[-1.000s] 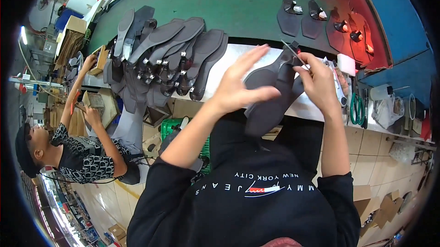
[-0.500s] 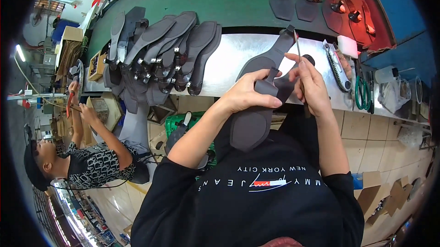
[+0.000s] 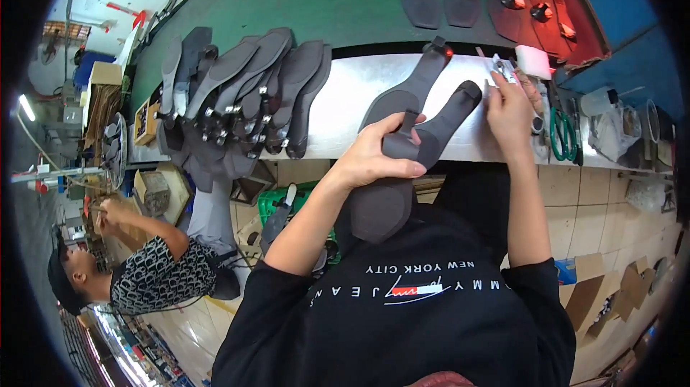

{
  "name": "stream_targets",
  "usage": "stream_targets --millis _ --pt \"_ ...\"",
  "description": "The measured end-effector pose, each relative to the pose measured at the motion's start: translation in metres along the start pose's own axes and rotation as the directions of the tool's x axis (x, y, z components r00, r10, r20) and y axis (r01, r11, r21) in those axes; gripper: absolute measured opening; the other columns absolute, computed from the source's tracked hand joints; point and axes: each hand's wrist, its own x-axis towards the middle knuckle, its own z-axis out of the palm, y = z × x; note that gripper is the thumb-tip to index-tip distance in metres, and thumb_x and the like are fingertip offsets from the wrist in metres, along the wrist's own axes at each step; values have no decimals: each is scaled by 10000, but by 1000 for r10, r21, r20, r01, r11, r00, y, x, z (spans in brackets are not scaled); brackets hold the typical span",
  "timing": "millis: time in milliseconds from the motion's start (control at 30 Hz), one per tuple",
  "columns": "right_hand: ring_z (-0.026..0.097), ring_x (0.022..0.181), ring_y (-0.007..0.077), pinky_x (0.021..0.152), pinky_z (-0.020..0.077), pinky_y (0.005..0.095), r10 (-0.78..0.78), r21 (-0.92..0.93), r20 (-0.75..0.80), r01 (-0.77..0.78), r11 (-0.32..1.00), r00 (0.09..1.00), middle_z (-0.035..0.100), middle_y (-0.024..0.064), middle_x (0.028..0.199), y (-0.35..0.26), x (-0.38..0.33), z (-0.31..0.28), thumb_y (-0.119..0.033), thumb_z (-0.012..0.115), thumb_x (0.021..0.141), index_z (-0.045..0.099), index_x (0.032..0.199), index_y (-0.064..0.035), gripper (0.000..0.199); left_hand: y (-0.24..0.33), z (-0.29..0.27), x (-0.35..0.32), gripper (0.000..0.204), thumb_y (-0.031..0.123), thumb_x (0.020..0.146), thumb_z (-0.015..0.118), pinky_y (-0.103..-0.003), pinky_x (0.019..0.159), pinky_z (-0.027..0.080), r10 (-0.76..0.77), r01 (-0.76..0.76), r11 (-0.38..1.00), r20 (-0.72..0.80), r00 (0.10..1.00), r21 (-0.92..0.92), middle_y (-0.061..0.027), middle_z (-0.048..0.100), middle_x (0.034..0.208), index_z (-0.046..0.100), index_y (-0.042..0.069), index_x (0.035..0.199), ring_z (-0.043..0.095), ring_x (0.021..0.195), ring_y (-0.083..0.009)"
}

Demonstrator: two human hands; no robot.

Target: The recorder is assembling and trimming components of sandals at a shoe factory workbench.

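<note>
My left hand is closed around a dark grey sandal, its wide toe part close to my shirt. The heel end points up and right over the metal bench edge, and a dark strap stands up by my fingers. Just beyond it, a second grey sandal lies on the bench with its heel end away from me. My right hand is over the tools at the right of the bench, fingers bent together. Whatever they hold is mostly hidden; a thin strip shows beside the fingertips.
A heap of grey sandals covers the bench's left part. Several sandals stand on the green surface at the back right. Green-handled scissors, a white block and a plastic bag lie at right. A co-worker works at left.
My right hand has moved right, from the sandal's strap with a thin metal tool to the tools on the bench. My left hand keeps its hold. The co-worker's hands have lowered.
</note>
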Motion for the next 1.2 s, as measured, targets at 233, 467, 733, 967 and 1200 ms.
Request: stream_targets --millis 233,467,733,967,1200 --pt "616 892 364 805 484 461 -31 -21 61 32 999 998 663 154 928 -8 10 -11 -155 606 866 689 1057 -48 235 11 -20 -12 734 194 597 864 -284 912 455 -32 44 969 -54 998 242 -51 626 1041 552 -32 1222 589 1008 -144" --pt "559 1009 344 860 479 445 -83 -411 63 102 906 995 597 148 1052 15 24 -16 -163 724 770 617 1153 -86 405 0 -15 -13 655 224 576 874 -288 869 485 -10 20 977 -49 999 213 -75 626 1026 575 -29 1102 604 978 -157" --pt "577 985 347 854 486 440 -36 -468 203 130 874 978 611 163 1028 12 32 -29 -97 687 782 613 1208 -83 432 -7 -24 -30 689 337 589 886 -275 869 455 -100 111 979 -75 992 169 -67 632 963 602 -7 1114 595 950 -149" --pt "521 875 89 765 442 241 67 708 229 -213 673 971 581 3 1035 -46 4 -79 -72 618 837 556 1282 -13 453 -10 -24 -42 658 358 591 867 -283 856 448 -130 139 979 -66 989 150 -64 630 949 608 0 1079 586 924 -156" --pt "458 647 33 584 370 190 -164 602 775 -636 483 610 559 -14 787 -104 -67 -49 -77 571 914 487 1370 -65 463 -13 -5 -45 612 334 579 848 -295 769 473 -43 56 959 -53 998 277 -97 622 904 588 -25 1002 588 811 -183"
